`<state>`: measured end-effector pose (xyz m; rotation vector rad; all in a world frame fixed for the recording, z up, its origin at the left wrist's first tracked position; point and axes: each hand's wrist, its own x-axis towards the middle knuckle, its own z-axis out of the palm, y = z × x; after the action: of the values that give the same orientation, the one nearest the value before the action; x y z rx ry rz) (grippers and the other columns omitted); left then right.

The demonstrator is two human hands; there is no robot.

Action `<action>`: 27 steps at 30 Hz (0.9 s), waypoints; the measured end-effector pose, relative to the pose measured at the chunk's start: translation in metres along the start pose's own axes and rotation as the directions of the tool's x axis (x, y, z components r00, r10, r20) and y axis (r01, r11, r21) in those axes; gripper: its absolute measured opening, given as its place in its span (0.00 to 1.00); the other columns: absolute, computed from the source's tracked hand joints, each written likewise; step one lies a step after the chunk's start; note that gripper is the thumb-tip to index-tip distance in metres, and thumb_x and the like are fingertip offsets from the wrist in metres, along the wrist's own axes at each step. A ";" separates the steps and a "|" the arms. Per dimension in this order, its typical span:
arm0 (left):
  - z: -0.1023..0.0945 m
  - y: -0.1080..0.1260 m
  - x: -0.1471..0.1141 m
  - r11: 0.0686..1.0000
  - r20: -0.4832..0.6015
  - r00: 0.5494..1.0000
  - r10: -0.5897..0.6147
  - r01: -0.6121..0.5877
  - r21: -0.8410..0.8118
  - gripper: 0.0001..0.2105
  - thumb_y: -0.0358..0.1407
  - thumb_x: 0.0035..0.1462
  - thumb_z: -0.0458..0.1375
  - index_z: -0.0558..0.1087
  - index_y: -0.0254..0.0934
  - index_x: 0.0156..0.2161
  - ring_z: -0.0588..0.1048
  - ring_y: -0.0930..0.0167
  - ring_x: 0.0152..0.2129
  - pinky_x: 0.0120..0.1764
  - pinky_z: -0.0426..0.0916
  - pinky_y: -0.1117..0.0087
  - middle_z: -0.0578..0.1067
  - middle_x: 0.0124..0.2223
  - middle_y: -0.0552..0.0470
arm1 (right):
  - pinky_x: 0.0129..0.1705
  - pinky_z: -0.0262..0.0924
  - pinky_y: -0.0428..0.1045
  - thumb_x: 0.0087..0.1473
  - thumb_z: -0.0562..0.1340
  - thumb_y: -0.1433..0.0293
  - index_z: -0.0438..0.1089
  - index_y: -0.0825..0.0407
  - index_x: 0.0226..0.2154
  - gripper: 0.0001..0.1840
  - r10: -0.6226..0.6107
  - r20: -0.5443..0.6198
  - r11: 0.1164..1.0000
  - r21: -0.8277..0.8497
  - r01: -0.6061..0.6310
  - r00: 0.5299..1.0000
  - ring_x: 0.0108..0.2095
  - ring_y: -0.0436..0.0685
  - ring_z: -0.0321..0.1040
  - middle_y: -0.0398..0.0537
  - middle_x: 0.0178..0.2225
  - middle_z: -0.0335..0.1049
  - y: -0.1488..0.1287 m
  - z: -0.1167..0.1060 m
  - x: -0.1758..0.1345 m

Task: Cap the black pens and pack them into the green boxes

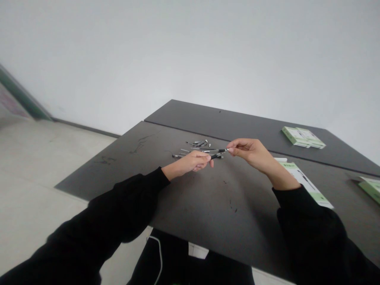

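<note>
My left hand [192, 161] is closed around a slim black pen barrel [214, 156] that points up and to the right over the table. With thumb and forefinger, my right hand [251, 153] pinches a tiny silver piece [227, 149] near the barrel's far end. Whether the piece touches the barrel is too small to tell. Behind and beneath my left hand lie several loose pen parts [199, 143], thin and silver or black, partly hidden by the fingers.
A green-and-white box [316, 190] printed with a pen lies beside my right forearm. More such boxes [303, 137] sit on the far dark table, another [371, 189] at the right edge. A seam divides the dark tables [190, 206]. Behind them stands a white wall.
</note>
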<state>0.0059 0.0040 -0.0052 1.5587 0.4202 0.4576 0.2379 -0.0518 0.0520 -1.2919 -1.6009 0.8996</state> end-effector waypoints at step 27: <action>0.007 0.003 0.001 0.996 -0.104 0.991 -0.088 0.085 -0.028 0.18 0.43 0.65 0.47 0.73 0.32 0.36 0.52 0.80 0.14 0.17 0.47 0.76 0.56 0.23 0.61 | 0.34 0.58 0.50 0.52 0.65 0.59 0.74 0.54 0.30 0.13 -0.075 0.088 0.983 -0.158 0.088 0.993 0.29 0.52 0.64 0.46 0.27 0.71 0.002 0.017 -0.002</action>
<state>0.0109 -0.0014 -0.0027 1.4915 0.5596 0.4774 0.2232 -0.0535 0.0434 -1.3040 -1.8091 0.7941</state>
